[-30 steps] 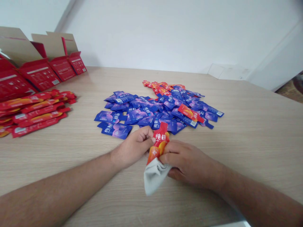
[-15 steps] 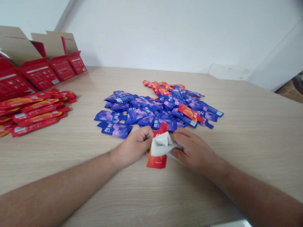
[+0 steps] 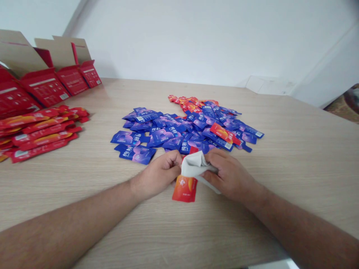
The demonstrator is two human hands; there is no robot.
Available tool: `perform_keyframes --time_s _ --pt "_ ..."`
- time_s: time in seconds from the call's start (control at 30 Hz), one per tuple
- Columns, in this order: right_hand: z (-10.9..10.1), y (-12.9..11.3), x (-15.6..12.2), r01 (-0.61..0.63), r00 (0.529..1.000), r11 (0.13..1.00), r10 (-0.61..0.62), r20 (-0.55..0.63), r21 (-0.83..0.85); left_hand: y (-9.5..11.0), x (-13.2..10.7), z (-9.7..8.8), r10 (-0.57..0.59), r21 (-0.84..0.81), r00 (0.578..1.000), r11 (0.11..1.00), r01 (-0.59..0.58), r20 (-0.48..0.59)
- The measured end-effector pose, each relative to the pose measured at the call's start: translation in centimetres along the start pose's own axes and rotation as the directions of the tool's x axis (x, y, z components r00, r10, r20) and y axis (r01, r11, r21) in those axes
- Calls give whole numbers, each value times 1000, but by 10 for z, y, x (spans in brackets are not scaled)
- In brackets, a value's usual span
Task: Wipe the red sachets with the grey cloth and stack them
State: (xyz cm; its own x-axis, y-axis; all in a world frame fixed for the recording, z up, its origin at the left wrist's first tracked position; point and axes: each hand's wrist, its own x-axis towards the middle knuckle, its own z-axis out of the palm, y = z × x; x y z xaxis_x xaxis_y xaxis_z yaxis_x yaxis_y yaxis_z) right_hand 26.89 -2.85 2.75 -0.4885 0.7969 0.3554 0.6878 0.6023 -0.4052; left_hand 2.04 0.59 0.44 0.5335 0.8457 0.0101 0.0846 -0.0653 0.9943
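Between my hands, above the near part of the table, is a red and orange sachet (image 3: pixel 185 189). My left hand (image 3: pixel 161 170) is closed on its left edge, fingertips partly hidden behind it. A folded white cloth (image 3: pixel 193 164) is pinched in my right hand (image 3: pixel 231 173) and lies across the sachet's upper middle, covering part of its print. Just beyond my hands spreads a pile of blue and purple sachets (image 3: pixel 168 132). One red sachet (image 3: pixel 224 133) rests on top of that pile, and more red sachets (image 3: pixel 192 104) lie at its far end.
Open red cardboard boxes (image 3: pixel 46 86) with raised flaps stand in a row at the far left. In front of them, red sachets (image 3: pixel 45 129) are stacked in a heap. The wooden table (image 3: pixel 297 157) meets a white wall (image 3: pixel 210 41) at the back.
The white cloth has shifted up the sachet, uncovering more of its lower orange print. Both hands stay in nearly the same place, still closed.
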Motion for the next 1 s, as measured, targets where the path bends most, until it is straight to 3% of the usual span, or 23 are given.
perform_keyframes --time_s 0.1,0.27,0.4,0.57,0.7,0.87,1.0 --pt "0 -1 0 29 999 999 -30 33 15 1 -1 0 9 17 1000 1000 -9 12" --pt "-3 3 3 -75 990 997 70 -119 -36 0 1 0 13 -27 998 1000 -11 62" --pt "-3 4 4 -25 998 1000 25 -50 -7 1 0 -1 19 37 996 999 -22 84" --pt "-4 7 6 -131 984 991 126 -125 -33 0 0 -1 7 -12 996 1000 -6 93" --pt "-5 10 8 -69 995 997 68 -78 -22 0 1 0 46 -11 992 999 -45 115" --pt "-4 13 8 -134 985 991 129 -118 -30 3 1 1 44 4 995 999 -45 85" --pt "-2 5 4 -14 1000 1000 14 -8 4 3 2 -1 71 46 995 996 -74 75"
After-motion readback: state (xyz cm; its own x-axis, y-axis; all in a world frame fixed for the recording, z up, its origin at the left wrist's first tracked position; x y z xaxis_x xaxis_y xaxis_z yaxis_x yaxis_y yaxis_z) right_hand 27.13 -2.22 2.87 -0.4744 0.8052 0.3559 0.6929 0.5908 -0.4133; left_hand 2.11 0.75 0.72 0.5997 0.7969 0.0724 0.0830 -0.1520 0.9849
